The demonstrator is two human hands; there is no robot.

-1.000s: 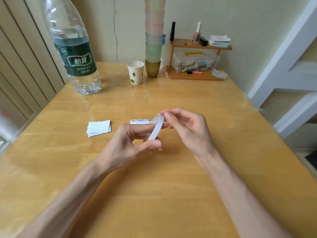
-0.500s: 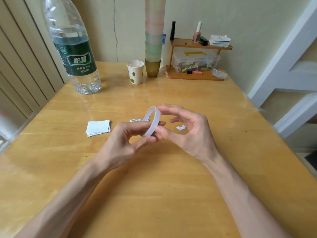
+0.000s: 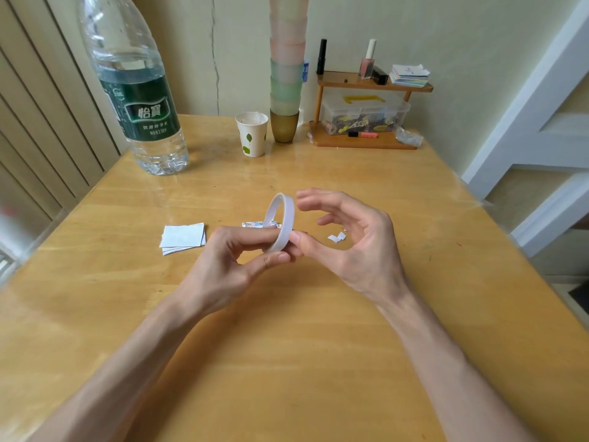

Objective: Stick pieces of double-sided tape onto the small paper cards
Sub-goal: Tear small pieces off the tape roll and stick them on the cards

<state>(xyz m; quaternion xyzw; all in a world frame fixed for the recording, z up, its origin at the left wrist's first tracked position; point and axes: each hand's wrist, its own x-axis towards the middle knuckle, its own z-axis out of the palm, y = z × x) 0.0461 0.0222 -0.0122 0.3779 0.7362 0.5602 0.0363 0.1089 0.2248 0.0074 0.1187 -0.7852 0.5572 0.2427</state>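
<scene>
Left hand (image 3: pixel 223 260) pinching tape roll (image 3: pixel 287 218), right hand (image 3: pixel 357 244) loosely arched

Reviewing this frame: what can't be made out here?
Head view only:
1. Tape roll: any loose end is too small to find; the left hand covers its lower rim.
2. Paper cards: overlapping edges, count unclear.
3. Foil wrapper: mostly hidden behind roll and fingers.
4. Water bottle and cup stack: tops cut by the upper edge.
5. White scraps: too small to identify.

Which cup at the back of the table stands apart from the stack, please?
The white paper cup with green leaf prints, alone left of the tall stack of pastel plastic cups.
</scene>
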